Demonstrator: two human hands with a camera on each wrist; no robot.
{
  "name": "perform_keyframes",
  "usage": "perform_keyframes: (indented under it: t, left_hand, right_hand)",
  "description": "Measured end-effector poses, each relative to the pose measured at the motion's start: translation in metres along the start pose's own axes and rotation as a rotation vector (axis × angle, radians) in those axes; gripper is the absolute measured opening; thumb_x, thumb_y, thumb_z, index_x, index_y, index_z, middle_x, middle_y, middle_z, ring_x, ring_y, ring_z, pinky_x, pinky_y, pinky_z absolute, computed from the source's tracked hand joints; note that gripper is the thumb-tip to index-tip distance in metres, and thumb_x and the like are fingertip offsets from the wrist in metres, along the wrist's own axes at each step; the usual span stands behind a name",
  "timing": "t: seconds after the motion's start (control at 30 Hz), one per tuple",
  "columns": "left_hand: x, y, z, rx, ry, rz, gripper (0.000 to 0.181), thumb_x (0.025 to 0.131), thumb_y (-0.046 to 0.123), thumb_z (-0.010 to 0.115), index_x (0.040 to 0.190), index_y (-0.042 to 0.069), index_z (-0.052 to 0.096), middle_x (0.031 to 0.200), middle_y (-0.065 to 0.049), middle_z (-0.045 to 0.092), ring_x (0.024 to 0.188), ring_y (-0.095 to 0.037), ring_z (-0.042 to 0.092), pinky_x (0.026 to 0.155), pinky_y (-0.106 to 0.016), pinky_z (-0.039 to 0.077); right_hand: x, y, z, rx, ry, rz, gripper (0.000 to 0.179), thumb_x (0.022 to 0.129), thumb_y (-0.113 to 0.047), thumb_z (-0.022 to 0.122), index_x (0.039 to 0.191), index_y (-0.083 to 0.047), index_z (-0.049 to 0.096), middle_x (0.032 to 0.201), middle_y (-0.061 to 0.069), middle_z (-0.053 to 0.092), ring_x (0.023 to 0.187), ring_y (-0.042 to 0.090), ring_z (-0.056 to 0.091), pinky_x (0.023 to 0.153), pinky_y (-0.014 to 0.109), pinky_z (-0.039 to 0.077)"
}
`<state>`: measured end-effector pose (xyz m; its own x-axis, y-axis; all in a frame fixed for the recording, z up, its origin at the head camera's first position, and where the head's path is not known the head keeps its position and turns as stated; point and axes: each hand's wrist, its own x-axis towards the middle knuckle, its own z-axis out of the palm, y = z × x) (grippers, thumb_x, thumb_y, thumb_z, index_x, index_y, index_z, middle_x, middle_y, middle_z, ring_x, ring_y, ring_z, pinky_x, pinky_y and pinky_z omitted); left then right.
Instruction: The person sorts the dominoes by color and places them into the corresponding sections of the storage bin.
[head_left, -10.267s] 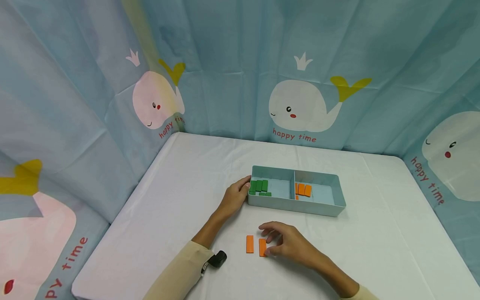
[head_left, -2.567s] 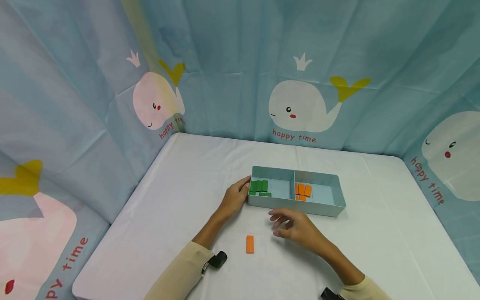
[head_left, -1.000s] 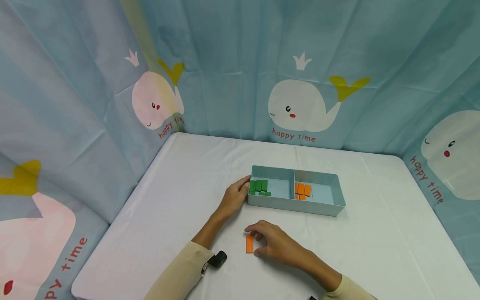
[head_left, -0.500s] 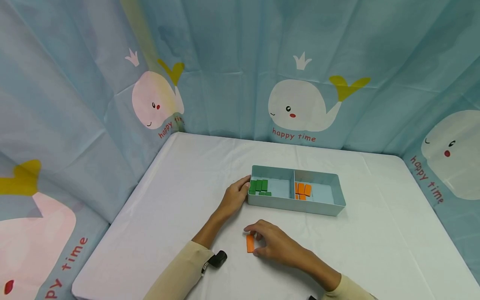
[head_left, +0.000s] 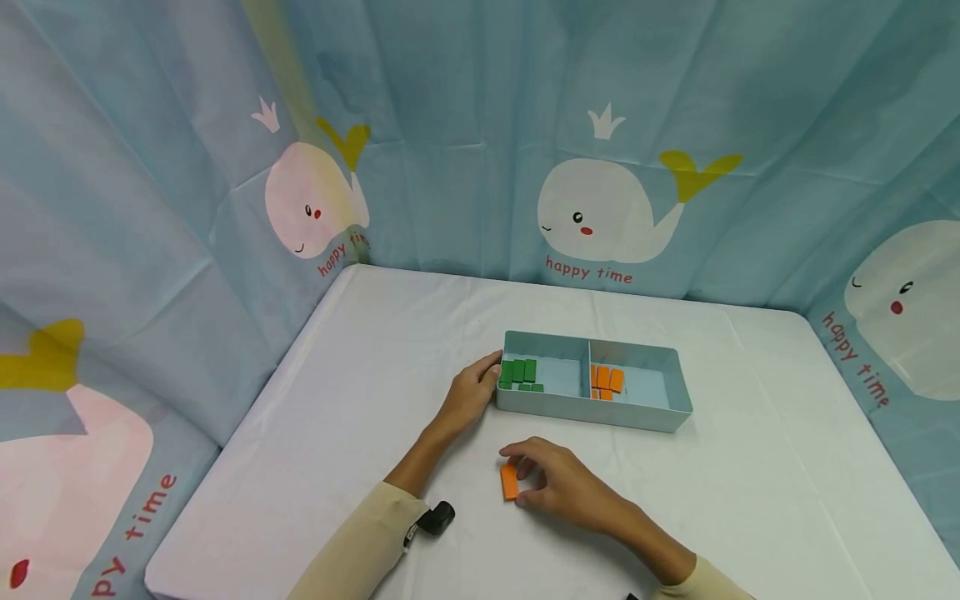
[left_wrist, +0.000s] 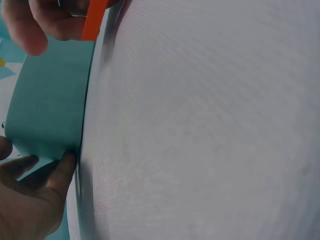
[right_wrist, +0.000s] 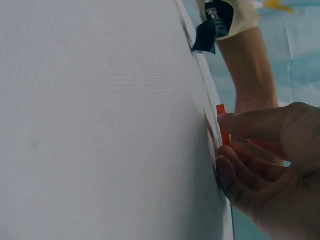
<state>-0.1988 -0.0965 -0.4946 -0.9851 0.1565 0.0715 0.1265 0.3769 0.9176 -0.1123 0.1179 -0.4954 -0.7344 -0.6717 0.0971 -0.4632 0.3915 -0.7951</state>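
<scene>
My right hand [head_left: 573,492] pinches a small flat orange tile [head_left: 510,482] between thumb and fingers, above the white table in front of the box. In the right wrist view, the same orange tile [right_wrist: 225,131] shows edge-on at the fingertips of the right hand [right_wrist: 270,165]. My left hand [head_left: 468,392] rests against the left end of a pale blue-green box [head_left: 592,410]; in the left wrist view, the fingertips of the left hand [left_wrist: 35,200] touch its end wall. Green tiles [head_left: 518,372] lie in the box's left compartment, orange tiles [head_left: 610,379] in the right one.
A divider [head_left: 586,367] splits the box in two. White cloth [head_left: 360,375] covers the table, and a blue curtain [head_left: 450,200] printed with whales hangs behind it. The left sleeve [head_left: 367,533], with a black wrist camera [head_left: 437,518], lies along the table's near side.
Earlier, one of two orange tiles left the table, and another appeared in the right compartment. The right hand then reached the last tile, tilted it, and carries it slightly right and forward. The left hand stays put.
</scene>
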Motion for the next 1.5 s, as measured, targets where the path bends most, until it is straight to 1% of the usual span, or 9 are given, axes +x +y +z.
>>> perform_keyframes:
  t: [0.17, 0.37, 0.6, 0.77, 0.9, 1.03, 1.17, 1.27, 1.5]
  left_hand:
    - [0.000, -0.001, 0.001, 0.006, 0.003, -0.004, 0.051, 0.115, 0.030, 0.045, 0.160, 0.007, 0.048, 0.161, -0.008, 0.052, 0.155, -0.029, 0.041, 0.129, -0.050, 0.032]
    - [0.001, -0.001, 0.001, 0.022, 0.006, -0.013, 0.052, 0.115, 0.031, 0.044, 0.160, 0.007, 0.047, 0.161, -0.008, 0.052, 0.155, -0.029, 0.041, 0.129, -0.050, 0.032]
    - [0.001, -0.001, 0.001, 0.028, 0.006, -0.016, 0.052, 0.115, 0.032, 0.043, 0.161, 0.008, 0.047, 0.162, -0.008, 0.051, 0.155, -0.029, 0.040, 0.129, -0.049, 0.032]
    - [0.000, -0.002, 0.001, 0.020, 0.000, -0.016, 0.053, 0.115, 0.033, 0.043, 0.161, 0.007, 0.045, 0.163, -0.008, 0.050, 0.156, -0.029, 0.039, 0.129, -0.049, 0.031]
    - [0.000, -0.002, 0.001, 0.016, -0.006, -0.014, 0.053, 0.115, 0.033, 0.042, 0.162, 0.006, 0.044, 0.164, -0.008, 0.049, 0.156, -0.029, 0.038, 0.129, -0.050, 0.030]
    - [0.001, -0.002, 0.001, 0.017, -0.007, -0.017, 0.053, 0.115, 0.033, 0.043, 0.162, 0.006, 0.044, 0.164, -0.008, 0.049, 0.156, -0.029, 0.038, 0.129, -0.050, 0.030]
    - [0.001, -0.002, 0.001, 0.013, -0.008, -0.015, 0.054, 0.115, 0.033, 0.042, 0.162, 0.006, 0.044, 0.163, -0.008, 0.049, 0.156, -0.029, 0.038, 0.129, -0.050, 0.030]
    - [0.001, -0.002, 0.001, 0.011, -0.007, -0.014, 0.054, 0.115, 0.033, 0.042, 0.162, 0.006, 0.044, 0.163, -0.008, 0.049, 0.156, -0.028, 0.038, 0.129, -0.050, 0.031]
    - [0.001, -0.002, 0.001, 0.013, -0.010, -0.023, 0.054, 0.115, 0.033, 0.043, 0.162, 0.006, 0.044, 0.164, -0.008, 0.049, 0.156, -0.028, 0.038, 0.129, -0.049, 0.030]
  right_hand:
    - [-0.004, -0.001, -0.009, 0.035, 0.028, 0.049, 0.058, 0.084, 0.003, 0.086, 0.138, -0.006, 0.066, 0.124, 0.000, 0.071, 0.103, 0.015, 0.069, 0.086, 0.029, 0.061]
    - [-0.010, 0.001, -0.022, 0.042, 0.063, 0.086, 0.058, 0.086, 0.002, 0.085, 0.140, -0.007, 0.066, 0.127, -0.002, 0.072, 0.104, 0.017, 0.071, 0.087, 0.032, 0.062]
    - [-0.017, 0.002, -0.042, 0.051, 0.134, 0.094, 0.057, 0.089, -0.003, 0.085, 0.141, -0.009, 0.065, 0.129, 0.000, 0.074, 0.106, 0.018, 0.072, 0.087, 0.031, 0.063]
    - [-0.022, 0.001, -0.058, 0.071, 0.192, 0.116, 0.054, 0.090, -0.003, 0.083, 0.140, -0.015, 0.066, 0.131, 0.001, 0.072, 0.108, 0.018, 0.071, 0.087, 0.030, 0.062]
    - [-0.025, 0.000, -0.070, 0.058, 0.243, 0.141, 0.053, 0.089, -0.002, 0.083, 0.139, -0.013, 0.067, 0.131, 0.001, 0.071, 0.108, 0.017, 0.070, 0.086, 0.028, 0.062]
    - [-0.028, 0.002, -0.081, 0.034, 0.277, 0.132, 0.054, 0.090, 0.000, 0.082, 0.141, -0.008, 0.065, 0.132, 0.003, 0.071, 0.108, 0.022, 0.071, 0.086, 0.027, 0.062]
    - [-0.030, 0.006, -0.092, 0.030, 0.305, 0.125, 0.054, 0.091, 0.000, 0.081, 0.141, -0.010, 0.064, 0.134, 0.006, 0.070, 0.110, 0.025, 0.070, 0.087, 0.026, 0.062]
    - [-0.032, 0.009, -0.101, 0.022, 0.328, 0.120, 0.053, 0.091, 0.001, 0.081, 0.140, -0.012, 0.065, 0.135, 0.008, 0.069, 0.111, 0.025, 0.070, 0.087, 0.026, 0.062]
    - [-0.037, 0.017, -0.119, -0.024, 0.371, 0.124, 0.055, 0.092, 0.000, 0.081, 0.144, -0.007, 0.062, 0.136, 0.013, 0.068, 0.111, 0.023, 0.070, 0.087, 0.019, 0.060]
